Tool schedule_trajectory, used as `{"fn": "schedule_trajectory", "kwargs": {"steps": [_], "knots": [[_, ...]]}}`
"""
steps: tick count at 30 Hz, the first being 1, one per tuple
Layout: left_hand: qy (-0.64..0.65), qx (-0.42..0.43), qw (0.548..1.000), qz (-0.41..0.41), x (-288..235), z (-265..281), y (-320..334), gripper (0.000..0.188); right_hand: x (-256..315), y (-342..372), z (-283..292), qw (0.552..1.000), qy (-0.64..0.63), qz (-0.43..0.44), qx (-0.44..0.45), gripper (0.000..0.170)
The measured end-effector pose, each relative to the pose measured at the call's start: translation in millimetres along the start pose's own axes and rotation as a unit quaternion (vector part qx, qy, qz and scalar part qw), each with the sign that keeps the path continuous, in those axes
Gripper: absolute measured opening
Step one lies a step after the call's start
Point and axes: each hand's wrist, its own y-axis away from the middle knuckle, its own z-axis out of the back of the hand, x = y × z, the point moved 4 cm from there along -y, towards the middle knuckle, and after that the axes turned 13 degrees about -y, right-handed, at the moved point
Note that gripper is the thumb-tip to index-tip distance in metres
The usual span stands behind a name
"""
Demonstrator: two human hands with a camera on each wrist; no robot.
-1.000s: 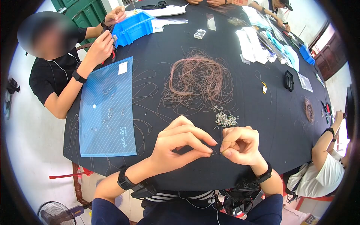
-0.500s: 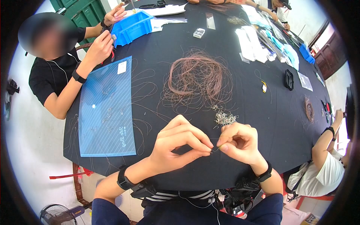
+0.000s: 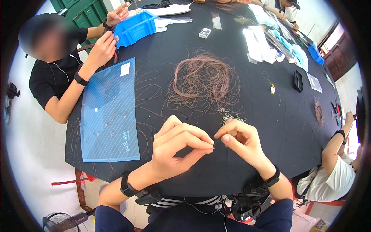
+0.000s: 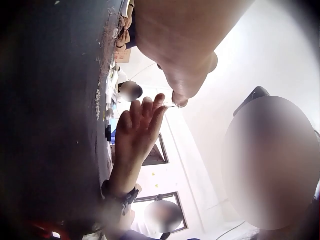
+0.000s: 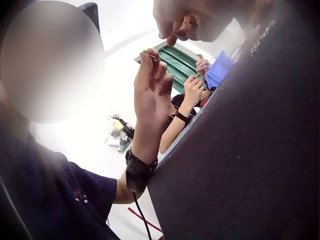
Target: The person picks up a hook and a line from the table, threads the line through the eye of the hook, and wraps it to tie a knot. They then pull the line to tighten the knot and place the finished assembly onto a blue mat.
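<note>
In the head view my left hand (image 3: 176,147) pinches a tiny thin metal piece (image 3: 213,146) between thumb and fingertips; the left hand's fingertips also show it as a fine glint (image 5: 152,57) in the right wrist view. Just right of it, my right hand (image 3: 245,145) has its thumb and index finger brought close around a barely visible thin line, other fingers curled. The hands are slightly apart, above the black table (image 3: 208,178). Beyond the right hand lies a pile of small metal hooks (image 3: 232,118), partly hidden by it. A tangled brown line coil (image 3: 181,83) lies further back.
On the left lies a blue striped file bag (image 3: 110,139) with hooks and lines on it. A blue bin (image 3: 135,29) stands by a person in black. White packets (image 3: 257,44), a black tray (image 3: 298,82) and a smaller coil (image 3: 318,113) are at the right.
Both hands have moved slightly left and away from the body. The right hand's fingers have shifted from a tight curl to a looser pinch, and its fingertips have drawn a little apart from the left's.
</note>
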Motion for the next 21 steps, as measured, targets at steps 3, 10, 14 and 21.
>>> {"fn": "schedule_trajectory", "kwargs": {"steps": [3, 10, 14, 21], "knots": [[-0.012, -0.009, 1.0, 0.0, 4, 0, 0, 0.016, 2, -2, 1, 0.999, -0.036, 0.003, -0.033, 0.012], [0.0, 0.01, 0.999, 0.046, 3, -2, -1, 0.013, 8, 2, 3, 0.998, -0.052, -0.008, -0.022, 0.014], [0.002, 0.016, 0.998, 0.055, 5, -3, 0, 0.013, 6, 0, 7, 0.995, 0.061, 0.077, -0.022, 0.012], [0.016, 0.03, 0.997, 0.072, 5, -4, 0, 0.014, 8, -1, 2, 0.992, 0.088, 0.089, -0.028, 0.009]]}}
